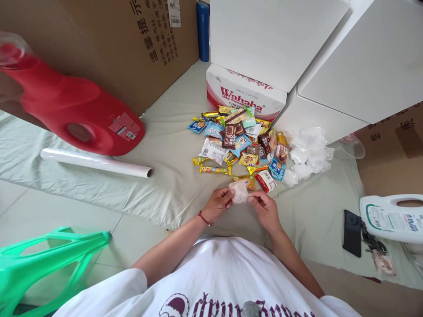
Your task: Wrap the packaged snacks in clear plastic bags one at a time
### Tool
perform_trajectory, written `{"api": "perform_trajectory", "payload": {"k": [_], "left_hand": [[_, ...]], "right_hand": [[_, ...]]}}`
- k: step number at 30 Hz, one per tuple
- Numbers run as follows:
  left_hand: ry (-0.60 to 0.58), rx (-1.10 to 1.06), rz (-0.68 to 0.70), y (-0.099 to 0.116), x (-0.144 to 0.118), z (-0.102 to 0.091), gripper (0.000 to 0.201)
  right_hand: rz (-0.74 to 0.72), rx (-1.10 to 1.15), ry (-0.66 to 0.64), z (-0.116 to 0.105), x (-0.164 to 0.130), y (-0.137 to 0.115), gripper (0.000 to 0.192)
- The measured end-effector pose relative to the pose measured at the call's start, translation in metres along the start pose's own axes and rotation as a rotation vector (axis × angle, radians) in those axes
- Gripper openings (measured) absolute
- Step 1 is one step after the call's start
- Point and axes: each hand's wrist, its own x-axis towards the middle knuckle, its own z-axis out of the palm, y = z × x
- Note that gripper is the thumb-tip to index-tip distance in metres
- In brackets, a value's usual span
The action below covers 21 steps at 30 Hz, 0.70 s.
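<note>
Between my hands is a small white packet that looks wrapped in thin clear plastic film; its contents are hidden. My left hand grips its left side, thumb on top. At its right edge, the fingers of my right hand are pinched together on the film. Just beyond lies a heap of wrapped snacks in yellow, blue, brown and white packaging. A red-and-white snack packet is close to my right fingertips. To the right of the heap, several film-wrapped bundles are piled up.
A white-and-red carton stands behind the snacks, against white cabinets. Leftward are a roll of film, a red jug and a green stool. A phone, keys and a white bottle lie right.
</note>
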Motion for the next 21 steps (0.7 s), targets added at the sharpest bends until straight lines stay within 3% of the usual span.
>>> {"api": "perform_trajectory", "payload": {"k": [5,8,11,13,15,16,19,21], "left_hand": [[0.074,-0.046,-0.053,0.0,-0.003,-0.015,0.061],[0.09,-0.101,-0.075,0.001,-0.003,-0.021,0.058],[0.15,-0.072,-0.029,0.002,-0.004,-0.022,0.052],[0.269,0.028,0.102,0.003,-0.008,-0.021,0.048],[0.382,0.198,0.339,0.005,-0.014,-0.018,0.051],[0.382,0.316,0.479,0.006,-0.018,-0.016,0.057],[0.17,0.748,0.849,0.002,-0.029,-0.002,0.088],[0.073,0.969,0.976,-0.006,-0.032,0.015,0.103]], "right_hand": [[0.273,0.562,0.194,-0.002,0.009,0.002,0.029],[0.372,0.732,0.219,-0.01,0.012,0.007,0.033],[0.375,0.79,0.243,-0.017,0.011,0.014,0.036],[0.372,0.771,0.26,-0.02,0.01,0.015,0.037],[0.387,0.751,0.267,-0.023,0.009,0.013,0.037],[0.394,0.754,0.269,-0.024,0.009,0.011,0.037],[0.395,0.795,0.292,-0.021,0.01,0.002,0.037],[0.381,0.819,0.312,-0.013,0.008,-0.007,0.035]]}}
